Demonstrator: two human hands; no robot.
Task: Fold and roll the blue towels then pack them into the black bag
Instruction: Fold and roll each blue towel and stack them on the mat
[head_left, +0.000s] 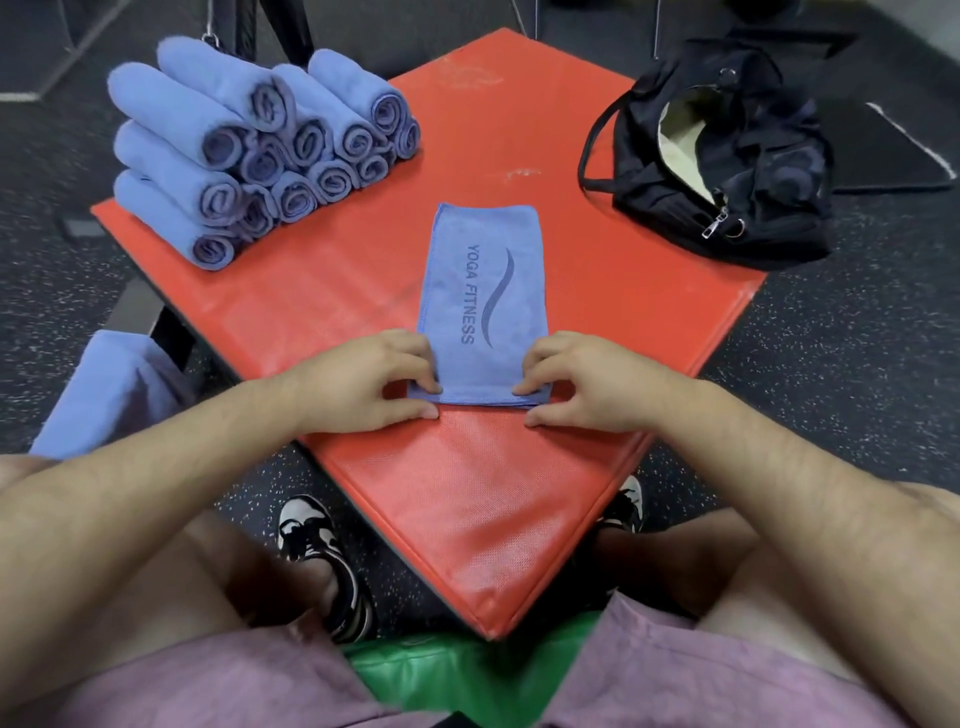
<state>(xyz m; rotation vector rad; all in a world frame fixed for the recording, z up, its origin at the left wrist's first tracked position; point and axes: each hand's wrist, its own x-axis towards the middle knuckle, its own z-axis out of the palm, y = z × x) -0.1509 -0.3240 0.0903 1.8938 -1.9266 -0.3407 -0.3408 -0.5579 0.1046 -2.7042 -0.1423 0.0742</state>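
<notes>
Closest in, mauve shorts (182, 686) cover the person's thighs, and a strip of green pad (467, 675) shows between them. Just beyond, a pair of black-and-white shoes (311, 530) rests on the dark speckled floor (831, 338), one on each side of the near corner of the red padded counter (467, 493).

Both forearms reach in over that corner. The left hand (374, 379) and the right hand (587, 384) sit at the near end of the folded towel (485, 291), one at each corner. The fingers (423, 382) of each hand are curled. Their tips press on top of the cloth and the thumbs lie along its near edge, so each hand pinches its own corner.

The folded towel lies flat in the middle of the counter as a long narrow strip running away from the person (its printed lettering reads YOGA FITNESS beside a wavy line).

To the left, off the counter's edge, a loose towel (104, 395) of the same blue shows, though what it rests on I cannot tell.

Farther back, on the counter's left corner, the rolled towels (260, 156) are stacked in a pile several layers high, spiral ends facing the person. On the far right corner, well apart from the pile, the black bag (753, 171) sits unzipped. Its mouth gapes onto a pale lining and a zip pull (714, 223) hangs at its near end.
</notes>
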